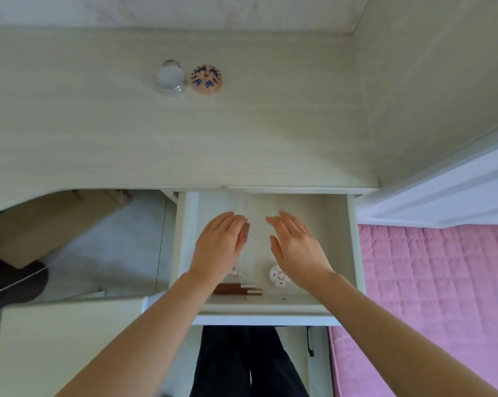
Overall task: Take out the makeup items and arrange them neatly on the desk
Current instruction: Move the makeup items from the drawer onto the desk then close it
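A pale wood-grain surface (242, 133) is seen from above, with an open drawer (353, 245) pulled out below its front edge. Both hands are reached into the drawer, palms down. The left hand (217, 247) is held with fingers (227, 222) straight and close together; a small brownish item (245, 232) shows at its thumb side, but whether it is gripped cannot be told. The right hand (295, 249) is held flat with fingers (287, 222) straight and slightly spread – nothing is held.

Near the drawer's front, two brown tubes (239, 289) are laid side by side, partly under the left forearm. A small white round pot (277, 275) with pink dots is partly hidden by the right wrist.

Toward the back of the surface, a clear jar (169, 77) with a white lid and a round patterned compact (206, 79) are set just beside each other. A pink quilted bed (442, 282) is seen to the right.
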The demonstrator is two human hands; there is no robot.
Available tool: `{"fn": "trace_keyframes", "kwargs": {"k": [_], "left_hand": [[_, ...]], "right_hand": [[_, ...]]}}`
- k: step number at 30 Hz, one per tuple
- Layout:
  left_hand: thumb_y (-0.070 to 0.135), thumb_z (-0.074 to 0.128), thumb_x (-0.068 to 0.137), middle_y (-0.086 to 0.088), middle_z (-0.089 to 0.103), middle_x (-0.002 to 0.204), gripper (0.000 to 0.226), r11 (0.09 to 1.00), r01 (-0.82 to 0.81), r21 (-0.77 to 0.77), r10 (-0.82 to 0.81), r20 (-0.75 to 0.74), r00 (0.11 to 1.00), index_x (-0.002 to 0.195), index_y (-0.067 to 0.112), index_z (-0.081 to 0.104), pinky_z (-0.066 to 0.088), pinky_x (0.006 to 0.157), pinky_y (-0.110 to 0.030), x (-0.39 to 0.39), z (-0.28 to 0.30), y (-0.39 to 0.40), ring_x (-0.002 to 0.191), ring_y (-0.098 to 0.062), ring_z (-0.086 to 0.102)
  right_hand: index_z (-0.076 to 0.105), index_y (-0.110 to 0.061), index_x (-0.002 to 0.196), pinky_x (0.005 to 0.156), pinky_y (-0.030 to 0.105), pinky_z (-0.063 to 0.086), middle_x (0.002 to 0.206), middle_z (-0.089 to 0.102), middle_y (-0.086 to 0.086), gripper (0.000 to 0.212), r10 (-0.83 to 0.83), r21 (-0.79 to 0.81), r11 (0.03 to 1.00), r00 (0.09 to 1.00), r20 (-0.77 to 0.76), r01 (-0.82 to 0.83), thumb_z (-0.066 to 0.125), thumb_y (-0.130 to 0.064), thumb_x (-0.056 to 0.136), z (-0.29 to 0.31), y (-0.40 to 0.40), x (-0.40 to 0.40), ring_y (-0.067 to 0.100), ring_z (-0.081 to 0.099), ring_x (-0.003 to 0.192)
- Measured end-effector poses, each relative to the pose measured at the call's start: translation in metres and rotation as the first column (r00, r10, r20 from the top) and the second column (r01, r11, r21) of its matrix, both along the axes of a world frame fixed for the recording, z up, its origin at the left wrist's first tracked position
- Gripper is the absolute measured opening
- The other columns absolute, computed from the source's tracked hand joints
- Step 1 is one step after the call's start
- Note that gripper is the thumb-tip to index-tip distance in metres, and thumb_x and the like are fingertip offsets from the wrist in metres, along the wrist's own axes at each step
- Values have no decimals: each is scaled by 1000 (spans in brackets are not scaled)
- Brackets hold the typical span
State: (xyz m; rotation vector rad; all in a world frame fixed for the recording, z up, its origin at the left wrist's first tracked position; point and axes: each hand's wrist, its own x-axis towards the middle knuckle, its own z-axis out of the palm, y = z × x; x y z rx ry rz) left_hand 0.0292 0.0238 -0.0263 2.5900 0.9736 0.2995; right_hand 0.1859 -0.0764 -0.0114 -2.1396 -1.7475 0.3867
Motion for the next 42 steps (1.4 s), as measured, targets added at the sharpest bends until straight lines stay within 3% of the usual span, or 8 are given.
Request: {"fn": "trace_keyframes", "kwargs": {"k": [5,8,10,14,19,27,36,42], "left_hand": [[5,62,84,-6,68,109,26,994,-34,-105,23,-97,995,109,7,66,51,90,-37,9,-47,-10,107,-25,61],[1,61,81,-10,68,104,22,986,-90,-143,73,-119,990,102,5,67,53,84,-40,18,-71,-5,105,-30,60],[4,59,84,-12,65,113,26,979,-135,-151,109,-172,979,110,3,65,50,89,-42,24,-84,2,113,-32,55],[13,57,90,-10,44,141,51,962,-188,-197,104,-371,923,139,8,41,41,102,-42,27,-110,16,132,-29,36],[24,62,88,-9,36,137,56,980,-134,-148,41,-507,861,138,13,38,42,98,-39,29,-128,23,127,-29,37],[21,72,80,-13,42,127,54,972,-190,-141,108,-452,886,127,11,46,49,89,-38,30,-127,18,117,-29,45],[0,66,81,-11,61,100,33,933,-276,-229,217,-251,943,107,8,48,49,74,-36,28,-123,7,95,-27,56],[-2,60,84,-11,57,113,32,855,-336,-395,295,-162,942,114,8,52,51,80,-41,24,-114,-2,96,-28,60]], "right_hand": [[60,-4,123,94,42,50,117,65,14,37,-29,-176,984,999,-43,21,64,-10,86,-42,-30,1,31,55,121],[43,-13,139,102,36,40,135,52,6,42,-15,-434,901,997,-77,-20,45,-23,98,-70,-34,4,23,41,131],[40,-15,139,97,36,42,137,48,5,42,-39,-557,831,995,-94,-20,42,-28,99,-85,-33,6,23,41,127],[41,-13,133,87,37,47,130,47,8,41,-155,-672,739,983,-101,47,41,-34,99,-108,-33,4,26,47,115],[32,-9,136,91,40,45,132,35,11,61,-290,-740,666,948,-133,100,54,-42,90,-118,-31,-3,32,43,118],[29,-9,139,94,38,42,133,33,13,71,-245,-742,665,964,-104,89,63,-42,87,-121,-27,-9,33,40,116],[35,-4,133,93,33,43,127,33,18,66,-132,-746,664,990,-46,54,65,-39,86,-122,-22,-17,31,43,108],[36,-6,125,83,29,41,122,32,17,58,-307,-746,656,943,-125,114,70,-21,80,-115,-24,-19,31,43,107]]}}
